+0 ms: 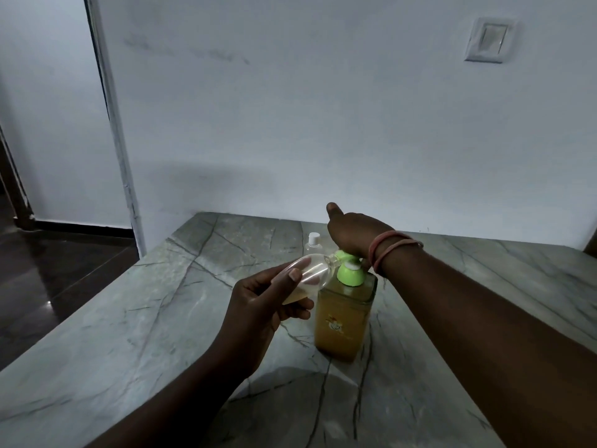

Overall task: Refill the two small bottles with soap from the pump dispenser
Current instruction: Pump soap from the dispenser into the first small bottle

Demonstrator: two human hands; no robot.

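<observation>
Left hand (258, 305): grip grasps tilted clear small bottle (310, 273), neck at pump spout.
Right hand (355, 232): grip released, palm pressing green pump head (342, 254).
Pump dispenser (345, 318): upright on worktop (129, 334).

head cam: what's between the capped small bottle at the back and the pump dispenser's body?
In the head view, the tilted clear bottle held by the left hand, its neck at the green pump nozzle, lies between the capped bottle and the dispenser.
</observation>
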